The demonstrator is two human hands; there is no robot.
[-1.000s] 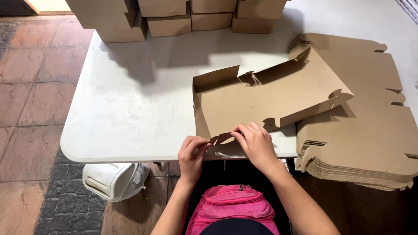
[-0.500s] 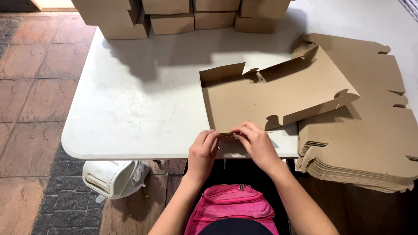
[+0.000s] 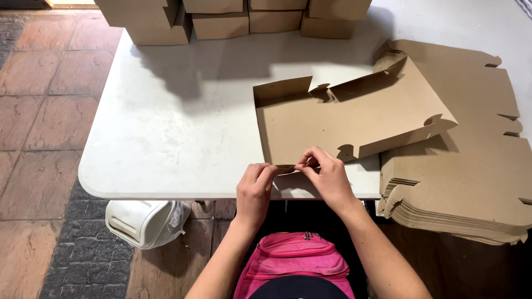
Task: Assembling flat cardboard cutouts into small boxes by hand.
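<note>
While both hands pinch its near flap, left hand (image 3: 255, 191) and right hand (image 3: 328, 178) steady the half-folded cardboard box (image 3: 343, 119) on the bench (image 3: 166, 127); flat blanks (image 3: 471, 182) lie at three o'clock.

Folded boxes (image 3: 221, 22) stacked, flat cardboard pile (image 3: 465, 188), white table (image 3: 160, 144), pink backpack (image 3: 293, 263)

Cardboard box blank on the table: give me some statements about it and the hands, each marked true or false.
1. Both hands, left hand and right hand, pinch the near edge of the half-folded box blank. True.
2. The flat cardboard stack lies left of the blank. False: right.
3. Folded boxes stand along the far edge of the white table. True.
4. A green bag lies below the table edge. False: the pink bag does.
</note>
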